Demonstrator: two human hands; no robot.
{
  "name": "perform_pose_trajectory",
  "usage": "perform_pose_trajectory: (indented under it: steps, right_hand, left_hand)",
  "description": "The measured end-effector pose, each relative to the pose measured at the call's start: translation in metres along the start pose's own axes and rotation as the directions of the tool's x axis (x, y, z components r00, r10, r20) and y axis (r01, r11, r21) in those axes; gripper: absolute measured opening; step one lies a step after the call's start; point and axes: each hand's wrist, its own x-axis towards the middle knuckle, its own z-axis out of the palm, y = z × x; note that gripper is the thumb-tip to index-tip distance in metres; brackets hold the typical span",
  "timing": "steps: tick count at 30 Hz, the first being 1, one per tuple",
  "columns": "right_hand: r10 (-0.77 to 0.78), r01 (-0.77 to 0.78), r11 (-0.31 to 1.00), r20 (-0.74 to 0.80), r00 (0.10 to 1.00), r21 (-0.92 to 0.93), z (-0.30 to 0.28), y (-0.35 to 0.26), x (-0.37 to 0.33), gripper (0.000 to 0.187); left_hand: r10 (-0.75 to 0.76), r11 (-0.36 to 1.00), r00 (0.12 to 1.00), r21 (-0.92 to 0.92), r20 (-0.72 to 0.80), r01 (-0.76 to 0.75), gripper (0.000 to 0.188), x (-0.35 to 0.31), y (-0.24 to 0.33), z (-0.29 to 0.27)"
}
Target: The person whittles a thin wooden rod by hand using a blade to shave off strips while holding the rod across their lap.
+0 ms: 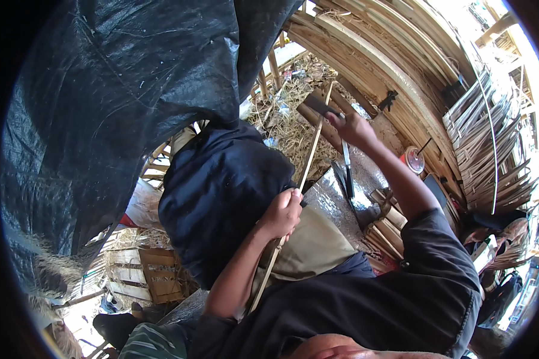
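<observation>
My left hand (283,213) is closed around a long, thin bamboo strip (311,157), which slants from beside my body up to the far middle. In my right hand (354,128), farther off, is a knife with a broad dark blade (318,105). The blade lies across the strip near its far end, apparently touching it. Dark blue cloth (221,191) and a khaki cloth (317,239) cover my lap under the strip. Below my right hand, a second knife (346,155) with a black handle lies on a shiny grey sheet (368,169).
Bamboo shavings (293,113) litter the ground ahead. Long wooden planks (395,66) run along the far right, near bundled thin strips (488,137). A red-and-white tub (414,159) stands right of my forearm, with split bamboo pieces (386,233) nearby. A black tarp (126,90) hangs at left.
</observation>
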Motion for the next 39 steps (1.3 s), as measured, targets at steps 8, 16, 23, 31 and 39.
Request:
perform_pose_trajectory:
  steps: [8,16,23,31,39]
  right_hand:
    - [0.195,-0.193,0.978,-0.019,0.981,0.074,0.020,0.001,0.027,0.073]
    - [0.027,-0.028,0.999,0.043,0.999,0.035,0.030,0.003,0.013,0.074]
    - [0.170,-0.169,0.985,-0.031,0.985,0.040,0.012,-0.003,0.016,0.072]
    - [0.052,-0.061,0.994,0.106,0.993,0.089,0.025,-0.023,-0.007,0.084]
    - [0.105,-0.102,0.994,-0.052,0.993,0.043,0.035,-0.019,-0.017,0.089]
  left_hand:
    - [0.005,0.960,0.999,-0.279,0.040,0.006,0.029,0.020,-0.017,-0.013]
    - [0.011,0.927,0.994,-0.374,0.106,0.030,0.032,0.025,-0.017,-0.020]
    - [-0.004,0.960,0.993,-0.278,0.115,0.036,0.032,0.026,-0.017,-0.015]
    - [0.009,0.938,0.995,-0.346,0.101,0.026,0.030,0.026,-0.022,-0.023]
    - [0.047,0.961,0.993,-0.278,0.108,-0.015,0.029,0.023,-0.025,-0.020]
